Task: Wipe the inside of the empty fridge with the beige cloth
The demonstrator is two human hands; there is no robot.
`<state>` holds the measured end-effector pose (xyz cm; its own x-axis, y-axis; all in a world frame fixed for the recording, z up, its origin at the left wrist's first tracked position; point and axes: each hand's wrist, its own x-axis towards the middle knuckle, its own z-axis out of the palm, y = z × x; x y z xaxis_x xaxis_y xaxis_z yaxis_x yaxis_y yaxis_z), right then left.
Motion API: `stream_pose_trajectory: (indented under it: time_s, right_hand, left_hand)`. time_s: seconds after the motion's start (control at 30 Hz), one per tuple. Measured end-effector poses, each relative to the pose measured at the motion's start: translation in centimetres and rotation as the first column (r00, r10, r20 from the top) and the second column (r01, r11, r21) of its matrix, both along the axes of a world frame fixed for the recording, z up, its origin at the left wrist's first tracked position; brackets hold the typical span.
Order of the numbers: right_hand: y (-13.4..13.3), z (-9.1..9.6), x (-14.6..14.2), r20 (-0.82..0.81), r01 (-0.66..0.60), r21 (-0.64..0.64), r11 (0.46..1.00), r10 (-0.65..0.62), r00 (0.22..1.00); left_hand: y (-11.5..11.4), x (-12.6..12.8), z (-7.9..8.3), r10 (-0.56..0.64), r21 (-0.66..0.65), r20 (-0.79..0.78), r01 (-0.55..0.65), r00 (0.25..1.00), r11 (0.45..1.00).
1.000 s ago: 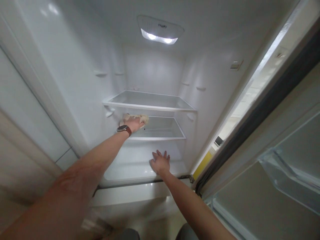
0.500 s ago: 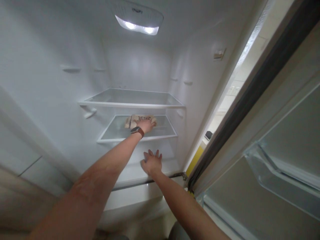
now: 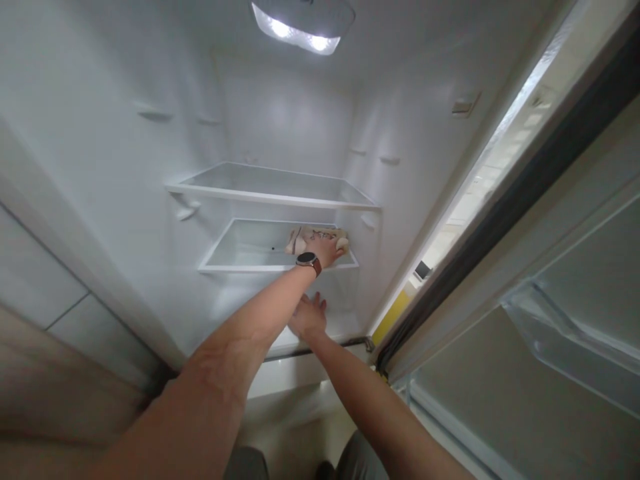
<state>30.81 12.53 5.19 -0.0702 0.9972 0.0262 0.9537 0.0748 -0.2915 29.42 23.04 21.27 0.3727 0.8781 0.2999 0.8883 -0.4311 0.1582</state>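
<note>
Inside a fridge, my left hand (image 3: 325,251), with a watch (image 3: 307,259) on its wrist, presses a beige cloth (image 3: 299,240) onto the lower glass shelf (image 3: 250,253). The cloth has dark printed marks and bunches up around the fingers, near the shelf's right end. My right hand (image 3: 309,318) is below that shelf, by the bottom of the compartment, with its fingers spread and nothing in them. My left forearm hides part of its thumb side.
An upper glass shelf (image 3: 275,180) spans the fridge above my left hand. The lit lamp (image 3: 300,33) is on the ceiling. To the right stands the open fridge door (image 3: 460,387) with a clear door bin (image 3: 575,347).
My left hand has slid the cloth to the right along the lower shelf. My right hand has stayed nearly in place, and the view has shifted slightly.
</note>
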Motion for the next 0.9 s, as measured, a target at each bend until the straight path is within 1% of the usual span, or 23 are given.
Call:
stream_pose_trajectory:
  time_s: [0.1, 0.2, 0.33, 0.47, 0.53, 0.57, 0.63, 0.7, 0.8, 0.9]
  right_hand:
    - [-0.2, 0.2, 0.0, 0.023, 0.009, -0.001, 1.000, -0.009, 1.000]
    - [-0.3, 0.2, -0.1, 0.048, 0.022, 0.000, 1.000, -0.022, 0.999]
    - [-0.3, 0.0, 0.0, 0.041, 0.021, -0.016, 1.000, -0.020, 0.999]
    - [-0.2, -0.3, 0.0, -0.003, 0.015, 0.003, 1.000, -0.015, 1.000]
    - [-0.2, -0.5, 0.0, -0.032, 0.009, 0.020, 1.000, -0.009, 0.999]
    - [-0.1, -0.5, 0.0, -0.044, 0.007, 0.026, 1.000, -0.006, 0.999]
    - [-0.1, -0.5, 0.0, -0.061, 0.006, 0.032, 0.999, -0.004, 0.998]
    - [-0.1, -0.5, 0.0, -0.068, 0.006, 0.029, 1.000, -0.004, 0.998]
    - [-0.1, -0.6, -0.1, -0.071, 0.005, 0.029, 1.000, -0.003, 0.997]
    - [-0.1, -0.6, -0.2, -0.073, 0.004, 0.057, 0.998, 0.001, 0.997]
  left_hand:
    - [-0.2, -2.0, 0.1, -0.004, -0.001, -0.012, 0.004, 1.000, 1.000]
    - [-0.3, -4.7, 0.3, 0.041, -0.035, -0.041, -0.042, 0.998, 0.998]
    - [-0.4, -10.2, 0.7, 0.153, -0.050, -0.085, -0.158, 0.984, 0.986]
    - [-0.5, -16.2, 0.5, 0.271, -0.029, -0.130, -0.276, 0.954, 0.961]
    - [-0.5, -18.1, 0.3, 0.311, -0.008, -0.148, -0.315, 0.939, 0.949]
    - [-0.5, -18.4, 0.3, 0.325, -0.002, -0.155, -0.329, 0.933, 0.944]
    - [-0.4, -18.1, 0.2, 0.342, 0.003, -0.167, -0.346, 0.925, 0.938]
    - [-0.3, -16.6, 0.2, 0.346, -0.001, -0.169, -0.351, 0.923, 0.936]
    - [0.2, -13.1, 0.3, 0.324, -0.016, -0.143, -0.329, 0.935, 0.944]
    - [0.6, -9.3, 0.3, 0.289, -0.011, -0.095, -0.291, 0.953, 0.957]
